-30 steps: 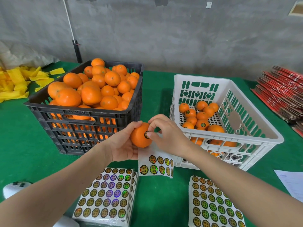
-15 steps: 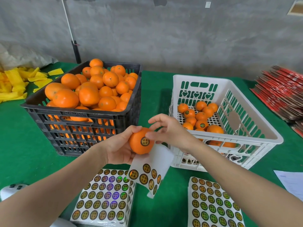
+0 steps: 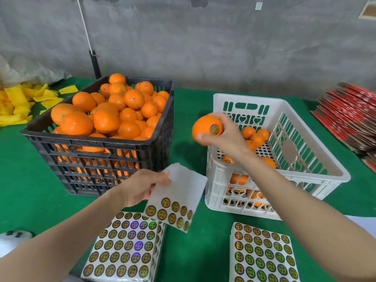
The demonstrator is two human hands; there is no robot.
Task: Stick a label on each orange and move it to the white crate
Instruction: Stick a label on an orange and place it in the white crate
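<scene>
orange (image 3: 204, 129): round, no clear long axis; label (image 3: 214, 129) faces the camera
position: in the air beside the white crate's (image 3: 247, 98) left rim, above the tabletop (image 3: 30, 190)
right hand (image 3: 226, 138): grips the orange
left hand (image 3: 140, 186): pinches a sticker sheet (image 3: 179, 197), lower, apart from the orange
writing: label print blurred, unreadable

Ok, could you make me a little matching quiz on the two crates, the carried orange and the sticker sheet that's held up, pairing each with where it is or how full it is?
Things:
1. black crate
2. white crate
3. orange
4. sheet

States:
A. gripped by the right hand
B. only partly filled
C. held by the left hand
D. heaped full

Pairs: 1-D, 2-B, 3-A, 4-C.
</scene>
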